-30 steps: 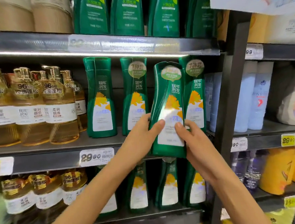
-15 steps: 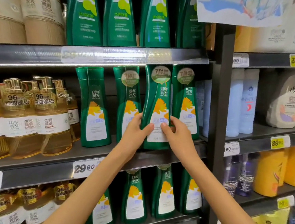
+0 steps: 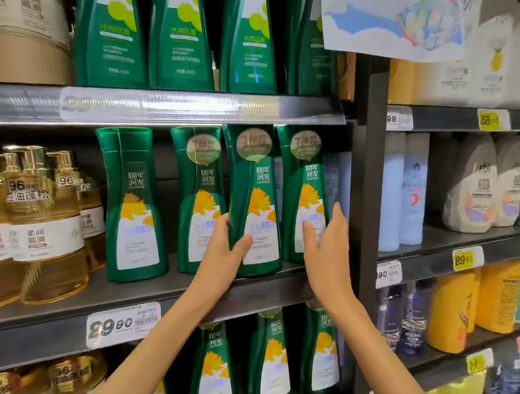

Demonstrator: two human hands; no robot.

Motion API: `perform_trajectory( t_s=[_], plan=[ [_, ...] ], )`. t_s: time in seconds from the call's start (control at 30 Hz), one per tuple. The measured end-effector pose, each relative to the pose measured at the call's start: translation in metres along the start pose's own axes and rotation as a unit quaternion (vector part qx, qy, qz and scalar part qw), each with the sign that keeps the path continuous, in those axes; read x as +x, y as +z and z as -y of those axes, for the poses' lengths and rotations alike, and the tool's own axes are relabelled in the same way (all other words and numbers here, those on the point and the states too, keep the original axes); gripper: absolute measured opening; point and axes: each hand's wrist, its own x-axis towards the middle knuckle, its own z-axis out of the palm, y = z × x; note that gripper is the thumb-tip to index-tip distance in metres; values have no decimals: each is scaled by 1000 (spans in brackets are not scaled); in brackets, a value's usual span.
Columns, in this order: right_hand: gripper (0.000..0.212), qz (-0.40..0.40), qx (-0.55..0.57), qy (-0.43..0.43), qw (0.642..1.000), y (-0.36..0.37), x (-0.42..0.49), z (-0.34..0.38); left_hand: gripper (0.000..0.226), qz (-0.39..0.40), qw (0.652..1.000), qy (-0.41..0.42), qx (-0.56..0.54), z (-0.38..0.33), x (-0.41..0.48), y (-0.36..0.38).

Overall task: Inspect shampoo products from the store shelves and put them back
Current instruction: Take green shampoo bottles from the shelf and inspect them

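Standing upright on the middle shelf [image 3: 135, 297], the bottle [image 3: 257, 197] is third from the left in a row of four green ones, its base a little nearer the shelf's front edge than its neighbours'. The left hand [image 3: 223, 256] grips it low on its left side: the thumb lies across the front beside the white label, and the fingers curl round the left edge, partly hidden between it and the second bottle [image 3: 201, 202]. The right hand [image 3: 326, 247] holds nothing. Its fingers are straight and point up, in front of the fourth bottle [image 3: 305, 177], with the thumb over that bottle's label and the fingertips at its right edge. Whether it touches that bottle I cannot tell, but it is apart from the gripped one. Amber pump bottles [image 3: 45, 234] stand at the left end of the shelf, and a price tag [image 3: 123, 325] reading 29.90 sits on its front. Pale blue bottles [image 3: 409, 190] stand in the bay to the right, under a poster [image 3: 393, 12].
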Motion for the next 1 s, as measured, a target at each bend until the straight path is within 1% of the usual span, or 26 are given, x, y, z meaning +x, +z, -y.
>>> perform_trajectory(
  t_s=[0.1,0.23,0.3,0.4,0.47,0.67,0.73,0.9,1.0],
  plan=[
    [77,22,18,45,999,-2,11,-3,38,15,1000,3,16,0,-1,-2],
    [84,43,33,52,997,-3,19,-5,53,31,999,6,23,0,-2,-2],
    [78,46,39,57,997,-2,24,-7,57,29,999,6,25,1,0,2],
    [54,53,75,91,992,-2,32,-12,59,36,999,1,31,0,6,10],
    [46,61,91,99,989,-3,34,-14,61,41,999,-1,35,-2,9,14],
    [51,62,117,114,985,0,41,-20,65,35,998,-6,53,0,14,18],
    [52,67,130,122,982,1,44,-22,70,31,998,-18,54,0,15,20],
    [47,103,155,129,974,2,48,-27,73,8,998,-21,52,0,16,27],
    [46,102,153,123,975,3,49,-29,74,7,999,-17,50,1,14,26]
  ],
)
